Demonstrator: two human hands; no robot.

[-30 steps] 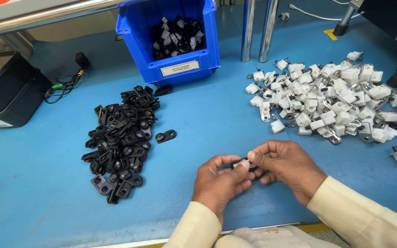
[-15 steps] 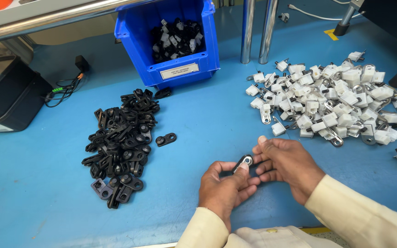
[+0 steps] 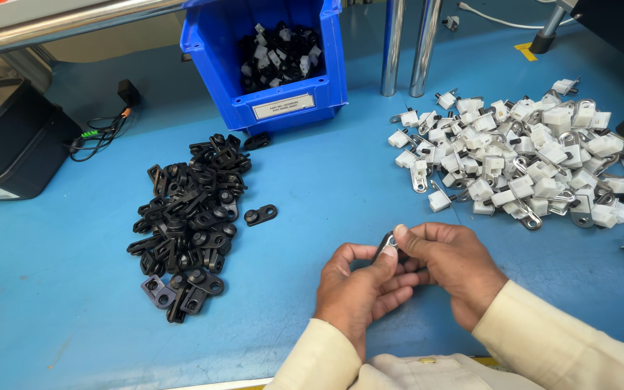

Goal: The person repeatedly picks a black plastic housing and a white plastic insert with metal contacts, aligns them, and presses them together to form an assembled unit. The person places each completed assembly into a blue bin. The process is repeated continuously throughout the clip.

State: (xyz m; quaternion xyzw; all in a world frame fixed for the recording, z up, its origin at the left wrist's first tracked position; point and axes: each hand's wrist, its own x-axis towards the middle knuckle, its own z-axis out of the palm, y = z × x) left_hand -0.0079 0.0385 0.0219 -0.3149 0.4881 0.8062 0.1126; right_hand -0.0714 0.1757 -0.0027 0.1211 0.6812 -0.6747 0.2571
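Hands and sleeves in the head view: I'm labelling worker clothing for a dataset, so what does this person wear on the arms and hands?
Both the left hand and the right hand are bare: no gloves, and no rings or watch can be seen. Each arm wears a long cream fabric sleeve reaching the wrist, plain and unmarked, with a loose cuff. The same cream cloth shows at the bottom edge.

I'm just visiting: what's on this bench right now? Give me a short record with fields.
surface: blue table
left hand: pinches a small black part together with the other hand
right hand: fingertips on the same part
left of hands: pile of black clips, one stray clip beside it
right of hands: pile of white clips with metal loops
back: blue bin holding black and white pieces
far left: black case
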